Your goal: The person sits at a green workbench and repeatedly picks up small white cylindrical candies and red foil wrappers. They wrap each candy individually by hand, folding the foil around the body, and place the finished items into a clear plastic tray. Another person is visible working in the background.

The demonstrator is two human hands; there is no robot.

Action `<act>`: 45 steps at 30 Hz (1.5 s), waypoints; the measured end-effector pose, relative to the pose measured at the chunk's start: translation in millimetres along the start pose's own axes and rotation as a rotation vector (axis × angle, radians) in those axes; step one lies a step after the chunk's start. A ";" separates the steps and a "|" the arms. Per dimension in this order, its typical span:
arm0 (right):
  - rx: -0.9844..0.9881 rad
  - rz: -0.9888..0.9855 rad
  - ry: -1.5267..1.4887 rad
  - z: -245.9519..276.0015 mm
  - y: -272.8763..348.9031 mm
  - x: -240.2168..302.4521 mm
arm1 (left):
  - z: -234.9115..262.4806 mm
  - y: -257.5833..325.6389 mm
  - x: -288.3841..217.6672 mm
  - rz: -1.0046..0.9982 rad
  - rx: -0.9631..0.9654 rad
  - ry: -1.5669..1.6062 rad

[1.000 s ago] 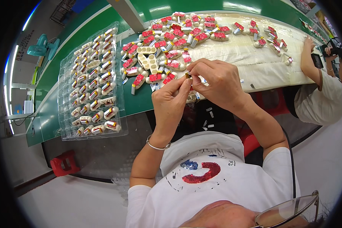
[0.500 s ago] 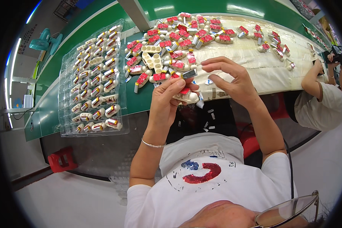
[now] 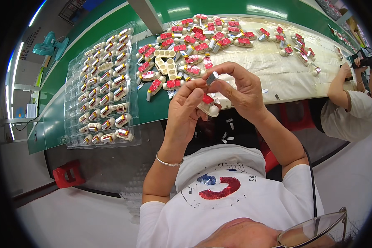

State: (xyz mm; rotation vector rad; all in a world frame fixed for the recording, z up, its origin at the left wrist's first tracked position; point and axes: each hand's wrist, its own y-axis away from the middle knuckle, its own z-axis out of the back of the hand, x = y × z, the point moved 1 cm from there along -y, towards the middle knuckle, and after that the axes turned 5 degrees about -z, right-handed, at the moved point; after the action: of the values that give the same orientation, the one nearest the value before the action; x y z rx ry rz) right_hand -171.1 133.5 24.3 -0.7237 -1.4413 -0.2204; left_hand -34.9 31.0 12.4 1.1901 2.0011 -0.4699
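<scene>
My left hand [image 3: 187, 101], fingers closed, grips a cream rounded piece [image 3: 213, 110] with a red patch [image 3: 208, 99] on it. Just above that piece, a small flat silver battery-like block [image 3: 212, 77] is pinched in the fingers of my right hand [image 3: 239, 84]. The left fingertips are close to the block; whether they touch it I cannot tell. Beyond my hands lies a heap of similar cream pieces with red patches [image 3: 192, 70], several with silver blocks attached. Cream pieces with round hollows [image 3: 166, 66] lie among them.
A clear plastic tray [image 3: 133, 99] at left holds rows of cream pieces with silver blocks. The green table [image 3: 153, 107] carries a pale wrapped surface [image 3: 268, 68]. A post [image 3: 145, 16] rises behind. Another person [image 3: 347, 111] sits at right; red stools [image 3: 68, 173] stand below.
My right hand has moved left and closed on the silver block, with its fingertips now meeting near my left hand. The cream piece has shifted slightly to the right.
</scene>
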 end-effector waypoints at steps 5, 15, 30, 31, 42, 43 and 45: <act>-0.004 0.045 0.057 6.2 -3.7 -1.3 | -4.4 5.4 -5.6 -0.122 0.057 0.009; 0.111 0.247 0.389 3.0 -8.5 20.0 | 1.1 10.3 1.5 -0.250 -0.097 -0.294; 0.163 0.369 0.606 0.1 -6.1 27.5 | -5.4 15.5 -2.9 -0.335 -0.121 -0.384; 0.168 0.379 0.623 0.7 -5.8 27.3 | -5.6 15.8 -2.8 -0.338 -0.120 -0.395; 0.148 0.378 0.606 -0.1 0.2 28.1 | -7.1 19.6 -4.9 -0.304 -0.088 -0.396; 0.144 0.373 0.606 -0.5 1.1 28.0 | -7.8 20.1 -5.5 -0.298 -0.091 -0.398; 0.132 0.369 0.621 -1.6 3.3 29.1 | -9.2 20.8 -5.8 -0.305 -0.093 -0.398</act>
State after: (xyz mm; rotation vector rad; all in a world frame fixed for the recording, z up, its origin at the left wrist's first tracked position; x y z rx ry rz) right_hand -163.6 143.3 50.9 -0.7176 -0.7108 -0.0515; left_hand -19.1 43.9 24.0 0.6709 1.8325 -0.6974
